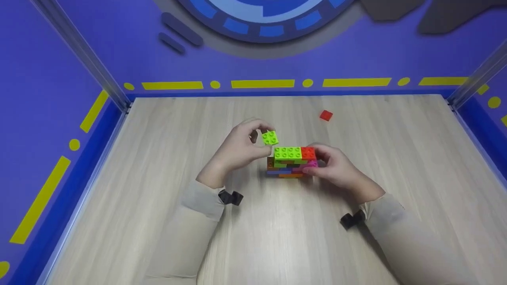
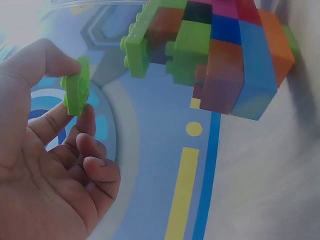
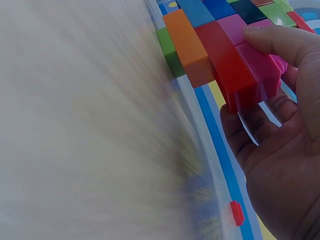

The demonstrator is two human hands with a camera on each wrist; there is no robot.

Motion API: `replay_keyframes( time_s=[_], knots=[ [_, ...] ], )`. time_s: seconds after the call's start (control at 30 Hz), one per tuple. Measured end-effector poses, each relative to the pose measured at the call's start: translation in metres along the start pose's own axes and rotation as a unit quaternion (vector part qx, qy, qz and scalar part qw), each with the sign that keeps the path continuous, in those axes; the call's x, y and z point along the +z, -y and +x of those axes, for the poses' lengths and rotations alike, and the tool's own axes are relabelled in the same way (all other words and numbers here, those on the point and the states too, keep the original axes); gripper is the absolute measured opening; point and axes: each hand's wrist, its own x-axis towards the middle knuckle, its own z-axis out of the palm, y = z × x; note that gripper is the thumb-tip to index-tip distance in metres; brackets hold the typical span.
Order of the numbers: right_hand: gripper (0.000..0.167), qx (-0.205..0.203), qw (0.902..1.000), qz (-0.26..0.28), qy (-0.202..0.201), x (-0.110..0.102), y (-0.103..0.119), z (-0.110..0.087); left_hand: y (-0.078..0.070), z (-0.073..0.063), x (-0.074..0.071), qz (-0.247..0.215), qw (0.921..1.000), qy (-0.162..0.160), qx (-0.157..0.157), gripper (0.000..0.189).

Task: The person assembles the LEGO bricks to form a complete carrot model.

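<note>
My left hand (image 1: 239, 147) pinches a thin lime-green toy brick (image 1: 270, 137) between thumb and fingers, just left of and above a stacked block of toy bricks (image 1: 288, 153). The left wrist view shows that lime-green brick (image 2: 77, 87) edge-on, apart from the stack (image 2: 222, 65). My right hand (image 1: 336, 164) grips the right end of the stack, thumb on a pink brick (image 3: 257, 60) and fingers behind. Lime-green bricks and one red brick (image 1: 308, 153) form the top layer; blue, brown, orange and pink bricks show in the layers beneath.
A thin red brick (image 1: 326, 115) lies alone toward the back of the wooden table (image 1: 178, 130). Blue-purple panels (image 1: 253, 67) with yellow marks rise behind and at both sides. A black wrist mount (image 1: 231, 197) sits at the left cuff, another (image 1: 352, 219) at the right.
</note>
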Motion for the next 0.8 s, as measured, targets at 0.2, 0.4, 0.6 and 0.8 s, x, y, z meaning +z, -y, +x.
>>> replay_keyframes(
  time_s=[0.2, 0.4, 0.6, 0.8],
  knots=[
    [0.044, 0.001, 1.0000, -0.006, -0.002, -0.001, -0.001, 0.000, 0.000, -0.003, 0.002, 0.014, 0.9995, 0.025, -0.010, 0.042],
    [0.042, 0.000, 1.0000, -0.004, -0.006, 0.000, 0.000, 0.001, 0.001, -0.004, 0.008, 0.029, 0.9980, 0.051, -0.024, 0.041],
    [0.043, -0.008, 0.9999, -0.007, -0.006, 0.002, 0.001, 0.003, 0.002, -0.006, 0.010, 0.026, 0.9962, 0.072, -0.042, 0.044],
    [0.044, -0.006, 0.9999, -0.011, -0.008, 0.001, 0.001, 0.002, 0.000, -0.007, 0.011, 0.025, 0.9955, 0.079, -0.047, 0.040]
  ],
)
